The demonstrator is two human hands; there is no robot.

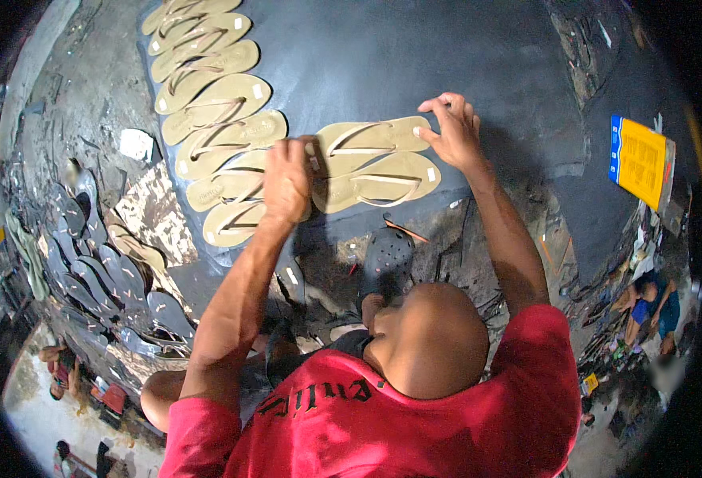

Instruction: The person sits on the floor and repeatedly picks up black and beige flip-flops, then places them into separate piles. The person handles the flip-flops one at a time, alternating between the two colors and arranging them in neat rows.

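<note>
A pair of tan flip-flops lies on a dark sheet (478, 48): the farther flip-flop (395, 141) and the nearer flip-flop (419, 167). My right hand (454, 134) is at the right end of the farther one, its thumb at a small white sticker and its fingers apart. My left hand (287, 182) is bent down between this pair and a row of tan flip-flops (243, 89) on the left. Its fingers are curled together, and what they hold, if anything, is hidden.
Several dark flip-flops (168, 312) lie piled at the left, beside a patterned scrap (156, 211). A small white piece (137, 145) lies near the row. A yellow and blue package (638, 163) is at the right. A dark clog (389, 256) shows below the pair. Other people are at the lower edges.
</note>
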